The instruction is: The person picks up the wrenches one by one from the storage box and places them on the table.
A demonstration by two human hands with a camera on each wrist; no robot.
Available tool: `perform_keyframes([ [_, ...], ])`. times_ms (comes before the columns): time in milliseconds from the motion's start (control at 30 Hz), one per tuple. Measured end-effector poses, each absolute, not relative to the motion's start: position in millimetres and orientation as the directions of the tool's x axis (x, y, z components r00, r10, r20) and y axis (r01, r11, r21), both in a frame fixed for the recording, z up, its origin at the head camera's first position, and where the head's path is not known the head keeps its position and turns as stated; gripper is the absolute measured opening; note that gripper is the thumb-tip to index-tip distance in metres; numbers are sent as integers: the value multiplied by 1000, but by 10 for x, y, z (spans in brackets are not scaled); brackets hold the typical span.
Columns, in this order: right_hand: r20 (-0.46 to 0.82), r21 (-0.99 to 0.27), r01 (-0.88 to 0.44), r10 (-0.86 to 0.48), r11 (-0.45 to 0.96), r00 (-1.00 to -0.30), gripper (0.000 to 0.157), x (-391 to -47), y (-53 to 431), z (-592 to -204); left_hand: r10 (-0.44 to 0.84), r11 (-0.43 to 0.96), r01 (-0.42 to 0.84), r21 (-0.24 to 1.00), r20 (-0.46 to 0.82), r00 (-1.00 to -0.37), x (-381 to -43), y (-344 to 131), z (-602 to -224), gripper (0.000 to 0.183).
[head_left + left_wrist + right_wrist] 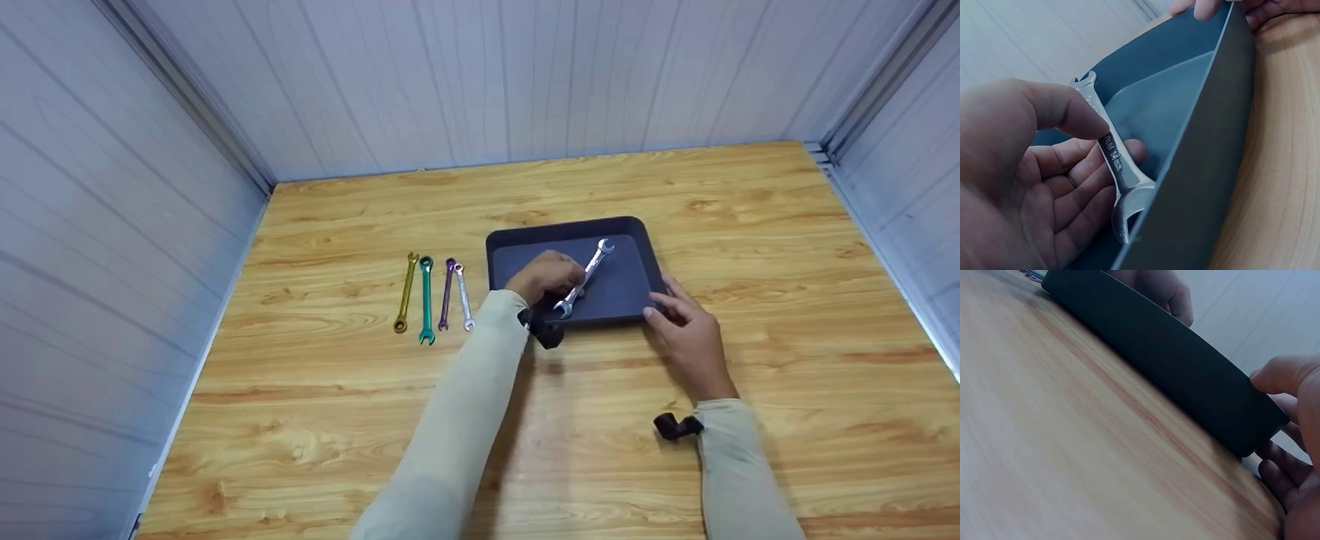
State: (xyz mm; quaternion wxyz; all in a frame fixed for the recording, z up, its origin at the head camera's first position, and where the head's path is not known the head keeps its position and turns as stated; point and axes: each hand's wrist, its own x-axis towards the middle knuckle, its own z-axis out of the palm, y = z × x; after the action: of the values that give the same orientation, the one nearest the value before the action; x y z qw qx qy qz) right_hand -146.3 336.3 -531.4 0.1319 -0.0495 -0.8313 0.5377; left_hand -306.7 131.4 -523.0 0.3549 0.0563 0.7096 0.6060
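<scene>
A silver double open-end wrench (596, 260) lies slanted over the floor of a dark grey rectangular tray (624, 281). My left hand (550, 274) pinches its shaft between thumb and fingers. In the left wrist view, "14mm" is stamped on the wrench (1113, 154), and its lower jaw end is partly hidden by the tray wall (1207, 146). At the tray's near right corner, my right hand (691, 339) grips the rim. The right wrist view has the thumb on the tray's outer wall (1168, 363) and the other fingers round the corner.
Left of the tray, smaller wrenches lie side by side on the wooden table (315, 420): a gold one (406, 292), a green one (427, 296), a purple one (446, 295) and a silver one (464, 298). Pale panel walls (450, 82) stand behind and at both sides.
</scene>
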Motion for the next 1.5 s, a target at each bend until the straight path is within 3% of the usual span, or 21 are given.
perform_keyframes([
  [267,154,-913,-51,226,405,-962,39,-1552,3476,-5555,517,228,-366,902,-431,-740,-3100,1267,-5269,5],
  [767,134,-910,-17,254,415,-958,37,-1515,3446,-5494,519,216,-379,900,-435,-736,-3099,1279,-5278,18],
  [1167,117,-913,-6,250,407,-961,41,-1533,3502,-5524,529,189,-385,903,-424,-735,-3121,1276,-5292,11],
  [1500,135,-918,-21,261,396,-956,39,-1550,3483,-5552,505,217,-379,900,-436,-745,-3130,1292,-5295,16],
])
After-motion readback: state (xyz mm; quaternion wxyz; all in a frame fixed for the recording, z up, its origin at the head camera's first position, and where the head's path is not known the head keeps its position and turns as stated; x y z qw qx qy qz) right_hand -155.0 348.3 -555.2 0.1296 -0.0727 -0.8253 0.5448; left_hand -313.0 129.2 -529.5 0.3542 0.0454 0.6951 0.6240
